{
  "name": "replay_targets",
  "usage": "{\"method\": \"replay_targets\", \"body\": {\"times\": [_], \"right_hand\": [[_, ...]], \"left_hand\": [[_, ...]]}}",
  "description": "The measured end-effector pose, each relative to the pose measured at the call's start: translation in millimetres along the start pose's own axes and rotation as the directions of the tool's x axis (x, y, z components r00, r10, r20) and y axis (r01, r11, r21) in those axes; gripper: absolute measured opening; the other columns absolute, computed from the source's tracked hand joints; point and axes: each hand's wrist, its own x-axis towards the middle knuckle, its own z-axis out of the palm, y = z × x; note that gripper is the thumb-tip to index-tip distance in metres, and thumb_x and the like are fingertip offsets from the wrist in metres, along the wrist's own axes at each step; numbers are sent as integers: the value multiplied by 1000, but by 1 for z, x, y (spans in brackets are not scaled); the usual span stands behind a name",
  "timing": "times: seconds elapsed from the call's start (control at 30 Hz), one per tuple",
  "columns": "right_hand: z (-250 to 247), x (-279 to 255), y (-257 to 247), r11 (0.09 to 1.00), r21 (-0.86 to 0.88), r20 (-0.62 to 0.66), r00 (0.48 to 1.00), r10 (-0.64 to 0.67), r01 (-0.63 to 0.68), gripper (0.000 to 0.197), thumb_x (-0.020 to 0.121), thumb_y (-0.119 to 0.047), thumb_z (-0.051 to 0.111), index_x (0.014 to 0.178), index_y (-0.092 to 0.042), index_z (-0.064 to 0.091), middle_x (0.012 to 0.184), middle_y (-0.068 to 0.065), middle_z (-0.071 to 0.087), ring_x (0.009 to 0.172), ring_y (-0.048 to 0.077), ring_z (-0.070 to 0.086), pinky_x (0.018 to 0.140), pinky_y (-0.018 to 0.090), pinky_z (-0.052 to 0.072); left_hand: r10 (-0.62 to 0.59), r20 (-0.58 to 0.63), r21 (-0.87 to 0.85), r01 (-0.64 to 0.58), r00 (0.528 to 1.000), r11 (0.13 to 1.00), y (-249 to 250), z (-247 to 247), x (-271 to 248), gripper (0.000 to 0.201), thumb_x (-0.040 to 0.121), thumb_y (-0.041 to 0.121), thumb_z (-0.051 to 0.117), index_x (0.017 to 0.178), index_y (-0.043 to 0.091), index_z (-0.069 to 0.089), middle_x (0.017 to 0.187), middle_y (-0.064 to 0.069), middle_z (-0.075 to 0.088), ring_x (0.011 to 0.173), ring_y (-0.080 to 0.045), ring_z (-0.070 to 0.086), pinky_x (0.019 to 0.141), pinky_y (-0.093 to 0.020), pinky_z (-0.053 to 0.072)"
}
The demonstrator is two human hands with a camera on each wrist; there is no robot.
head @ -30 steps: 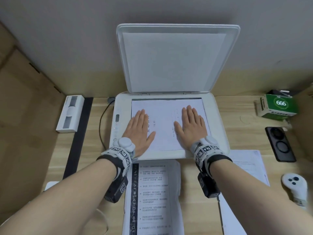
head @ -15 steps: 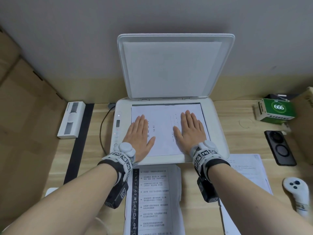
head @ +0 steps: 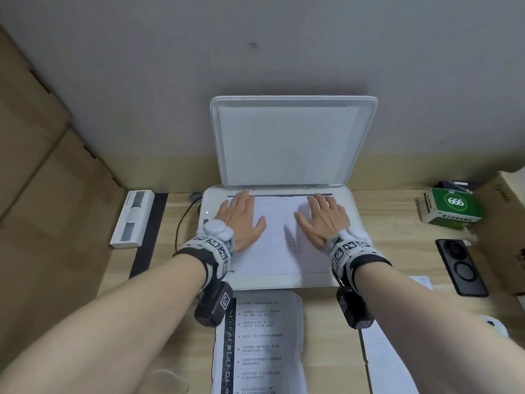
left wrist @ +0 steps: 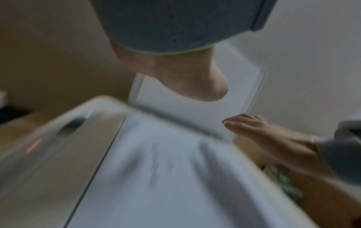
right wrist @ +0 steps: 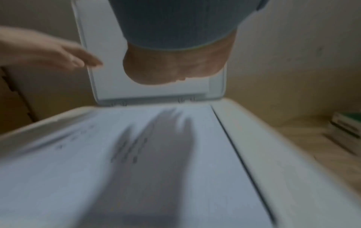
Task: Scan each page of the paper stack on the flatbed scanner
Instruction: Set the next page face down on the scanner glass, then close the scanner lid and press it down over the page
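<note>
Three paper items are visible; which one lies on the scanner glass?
The sheet under both hands; the printed stack and the other sheet lie on the desk.

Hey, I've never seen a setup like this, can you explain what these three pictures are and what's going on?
A person wears three cameras: one on the head, one on each wrist. The head view looks down on a desk with a flatbed scanner, its lid raised. A sheet of paper lies on the glass. The left hand and right hand are open, fingers straight, over the sheet's far end; neither grips anything. More printed pages lie in front of the scanner. The wrist views are blurred close-ups of the same sheet.
</note>
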Motion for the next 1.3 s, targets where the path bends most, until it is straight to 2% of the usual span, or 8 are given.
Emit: {"method": "replay_targets", "body": {"times": [0.17,0.47,0.63,0.77,0.9,1.1,1.2,1.3], "right_hand": [[-91,36,-7,995,-66,-250,964,-85,71,66,91,-60,33,135,-13,44,134,5,46,120,29,43,99,41,40],[-171,59,-15,989,-79,-407,901,-148,126,84,89,-46,60,153,-5,24,161,14,21,146,33,23,120,41,21],[-173,50,-15,979,-141,-333,924,-189,150,76,90,-48,62,150,-11,33,158,11,29,147,31,22,121,41,16],[-171,33,-16,981,-104,-205,962,-181,163,37,93,-54,56,112,-22,63,108,1,67,106,30,59,84,35,41],[-150,-1,-19,985,-127,-54,991,-121,113,38,91,-59,55,83,-22,60,77,0,56,77,30,58,62,30,38],[-90,-47,-9,970,-2,26,969,-245,245,48,85,-67,57,74,-23,42,84,-5,54,84,23,53,62,32,38],[-54,-69,-5,965,21,112,958,-264,263,53,80,-75,56,95,-24,50,111,-1,55,104,25,51,77,38,45],[-32,-84,-4,970,118,214,948,-234,213,57,89,-75,38,103,-24,59,123,-1,53,106,24,53,85,42,48]], "left_hand": [[73,-474,63,-49,877,997,7,-105,58,73,77,21,53,145,3,34,158,-14,23,149,-28,15,119,-47,18],[2,-429,191,88,903,978,16,-166,70,74,71,24,59,140,9,38,128,-9,47,122,-30,44,116,-48,18],[10,-317,272,81,948,959,24,-165,48,26,82,23,50,106,15,53,109,-7,59,101,-30,53,98,-40,33],[-13,-234,224,67,972,972,27,-155,26,12,86,29,47,83,17,49,89,-6,65,78,-32,57,67,-32,39],[-80,-95,190,97,992,977,29,-125,-7,21,82,36,50,82,18,60,76,-5,63,69,-31,59,58,-29,43],[-38,37,225,29,999,974,34,-69,-53,22,86,30,51,102,16,56,104,-4,61,90,-28,58,65,-32,41],[-1,114,226,-25,993,974,26,-32,-72,54,90,41,50,135,13,42,135,-9,46,123,-30,46,90,-42,46],[-21,329,154,-31,944,988,16,2,-86,77,94,58,41,155,18,14,162,-11,7,148,-30,12,115,-48,26]]}}
